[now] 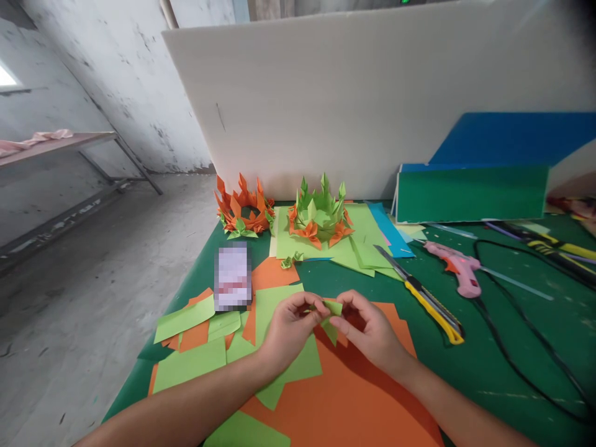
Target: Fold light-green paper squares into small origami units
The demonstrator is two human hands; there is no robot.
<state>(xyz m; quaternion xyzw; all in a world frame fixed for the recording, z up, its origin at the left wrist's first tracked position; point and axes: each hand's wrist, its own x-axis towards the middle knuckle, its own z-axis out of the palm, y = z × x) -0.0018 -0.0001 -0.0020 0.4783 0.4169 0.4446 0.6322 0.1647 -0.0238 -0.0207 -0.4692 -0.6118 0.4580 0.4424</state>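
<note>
Between my two hands is a small folded piece of green paper (332, 308), held above a large orange sheet (358, 397). My left hand (295, 323) pinches its left side with thumb and fingers. On the other side, my right hand (370, 329) grips it between thumb and forefinger. A pointed flap of the paper hangs down between the hands. Loose green sheets (288, 310) lie under and beside my left hand. Farther back stand an orange folded-paper crown (237, 208) and a green one (321, 205) with orange paper flowers. Small green folded pieces (292, 260) rest in front of them.
To the right lie a yellow utility knife (431, 307) with its blade out and a pink glue gun (459, 267) trailing a black cord. A blurred phone-like object (233, 276) sits left of centre. Behind, a white board (326, 99) stands upright beside a green panel (472, 194).
</note>
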